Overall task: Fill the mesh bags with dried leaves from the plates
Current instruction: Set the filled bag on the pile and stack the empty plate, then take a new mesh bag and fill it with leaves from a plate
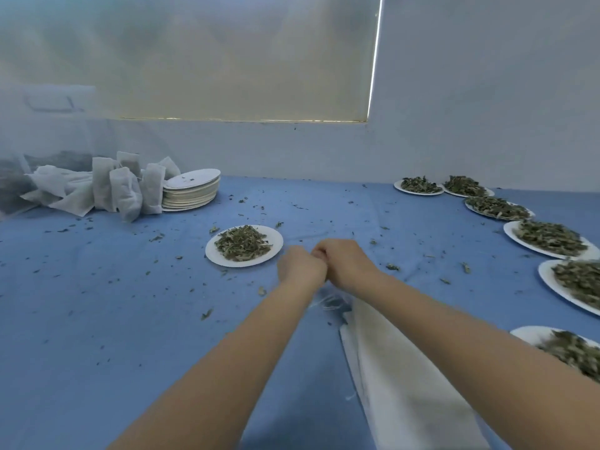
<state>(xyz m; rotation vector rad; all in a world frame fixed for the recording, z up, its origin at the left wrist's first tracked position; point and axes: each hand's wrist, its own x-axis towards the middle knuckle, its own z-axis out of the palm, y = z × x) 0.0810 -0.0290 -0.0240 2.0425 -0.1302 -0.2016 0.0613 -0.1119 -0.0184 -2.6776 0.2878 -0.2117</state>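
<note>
1. Meeting over the blue cloth (130, 319), the left hand (300, 266) and right hand (345, 261) touch, both with fingers curled; what they pinch is hidden, so I cannot tell.
2. A white mesh bag (399, 378) hangs or lies just below the hands, its gathered top blurred.
3. One plate (212, 251) of dried leaves (242, 243) sits just left of the hands.
4. More leaf-filled plates (548, 238) curve along the right.
5. Filled bags (126, 186) and a stack of empty plates (191, 190) stand far left.
</note>
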